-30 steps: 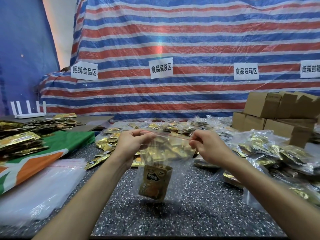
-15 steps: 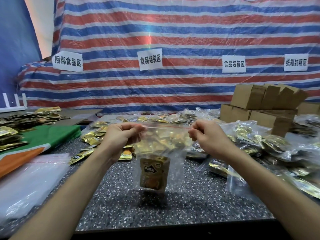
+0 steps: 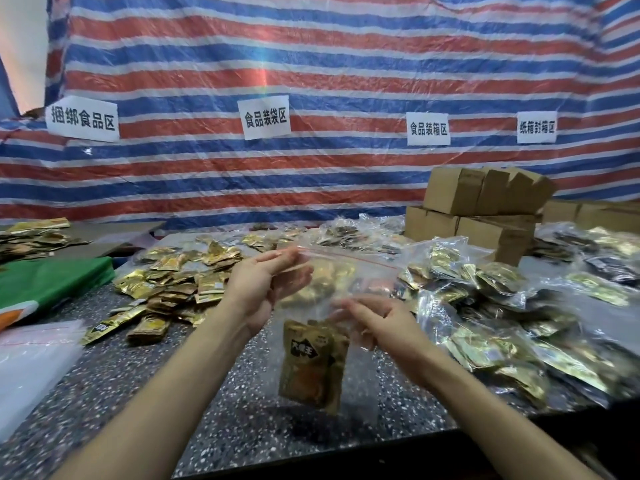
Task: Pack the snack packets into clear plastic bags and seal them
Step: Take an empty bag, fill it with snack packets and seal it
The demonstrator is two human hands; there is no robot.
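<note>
clear bag (image 3: 346, 282), snack packet (image 3: 311, 365) at its bottom, hangs over the table (image 3: 242, 410). right hand (image 3: 381, 327) has left the seal and dropped to the bag's 3 o'clock side, fingers loose on film, grip unclear. left hand (image 3: 263, 285) still pinches its 11 o'clock corner.

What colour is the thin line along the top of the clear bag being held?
Red, a thin line across the clear bag's mouth; the head view shows it.

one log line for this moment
left hand: pinches top of clear plastic zip bag | right hand: at bag's side, grip unclear | inside: gold foil snack packet
</note>
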